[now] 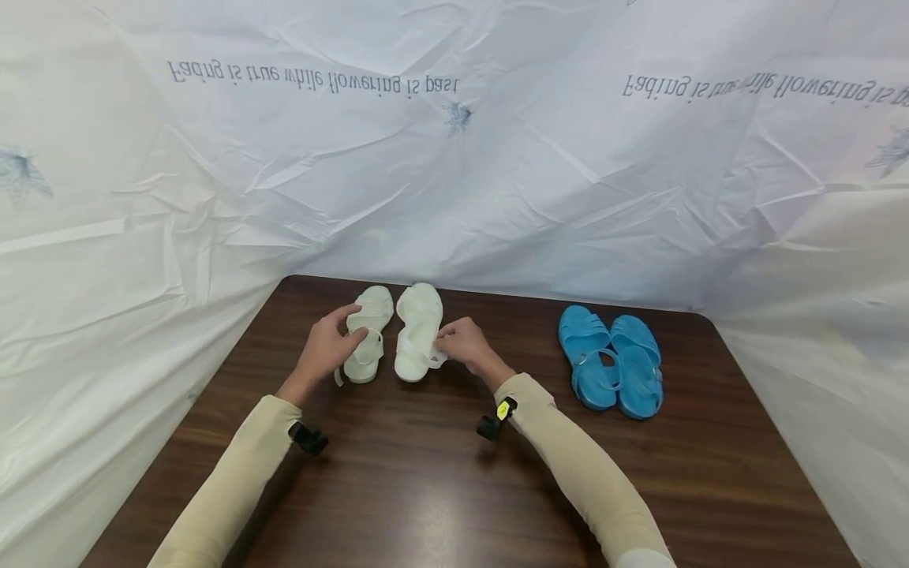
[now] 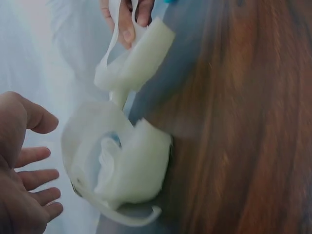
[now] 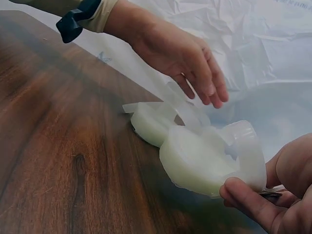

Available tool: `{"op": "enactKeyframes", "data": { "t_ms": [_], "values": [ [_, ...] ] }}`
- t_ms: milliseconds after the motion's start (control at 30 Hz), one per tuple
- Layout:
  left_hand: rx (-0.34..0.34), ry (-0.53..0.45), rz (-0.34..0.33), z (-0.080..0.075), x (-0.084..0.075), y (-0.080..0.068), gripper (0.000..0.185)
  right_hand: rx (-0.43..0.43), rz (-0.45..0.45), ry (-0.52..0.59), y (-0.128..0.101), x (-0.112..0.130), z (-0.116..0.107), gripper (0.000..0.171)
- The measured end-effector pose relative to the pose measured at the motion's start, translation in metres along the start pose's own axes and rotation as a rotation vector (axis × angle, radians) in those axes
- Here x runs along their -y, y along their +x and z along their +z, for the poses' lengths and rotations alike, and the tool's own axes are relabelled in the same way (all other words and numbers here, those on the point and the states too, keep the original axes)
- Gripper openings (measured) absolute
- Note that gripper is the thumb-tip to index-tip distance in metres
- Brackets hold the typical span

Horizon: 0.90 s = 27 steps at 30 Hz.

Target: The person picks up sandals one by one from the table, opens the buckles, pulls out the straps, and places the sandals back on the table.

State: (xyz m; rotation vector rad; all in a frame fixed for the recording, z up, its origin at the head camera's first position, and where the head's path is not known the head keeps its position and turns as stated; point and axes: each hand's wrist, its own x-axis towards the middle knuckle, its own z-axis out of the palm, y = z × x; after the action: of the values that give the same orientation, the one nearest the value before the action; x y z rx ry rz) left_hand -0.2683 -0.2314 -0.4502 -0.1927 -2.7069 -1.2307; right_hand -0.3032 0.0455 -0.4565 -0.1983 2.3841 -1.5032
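my right hand [image 1: 465, 341] pinches the heel strap of the right white sandal [image 1: 417, 331] on the bench [image 1: 426, 473]; left hand [image 1: 328, 347] hovers spread over the left white sandal [image 1: 368, 335]. they look light, soft and floppy, so best held at the sole edge, not the strap.

To my right sat a pair of blue sandals [image 1: 611, 361] on the dark wood table [image 1: 440, 489]; a crinkled white printed sheet [image 1: 497, 158] hung behind.

A dark wooden table [image 1: 440, 489] stands before crinkled white sheeting [image 1: 454, 173] bearing printed, seemingly mirrored lettering.
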Motion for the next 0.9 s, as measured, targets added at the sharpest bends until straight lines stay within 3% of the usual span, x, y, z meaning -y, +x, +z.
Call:
{"op": "enactKeyframes", "data": {
  "t_ms": [200,400,633,900],
  "values": [
    [0.092,0.059,-0.099,-0.003,0.013,-0.002,0.065,0.002,0.001,-0.015,0.007,-0.002,0.004,0.013],
    [0.166,0.015,-0.197,-0.002,0.02,-0.003,0.069,0.012,0.009,-0.023,0.012,-0.004,0.008,0.012],
    [0.156,0.0,-0.27,0.0,0.021,-0.004,0.064,-0.005,0.008,-0.033,0.014,-0.009,0.011,0.011],
    [0.172,0.027,-0.333,-0.001,0.019,-0.006,0.063,0.043,0.012,0.091,0.012,-0.012,0.016,0.025]
  ]
}}
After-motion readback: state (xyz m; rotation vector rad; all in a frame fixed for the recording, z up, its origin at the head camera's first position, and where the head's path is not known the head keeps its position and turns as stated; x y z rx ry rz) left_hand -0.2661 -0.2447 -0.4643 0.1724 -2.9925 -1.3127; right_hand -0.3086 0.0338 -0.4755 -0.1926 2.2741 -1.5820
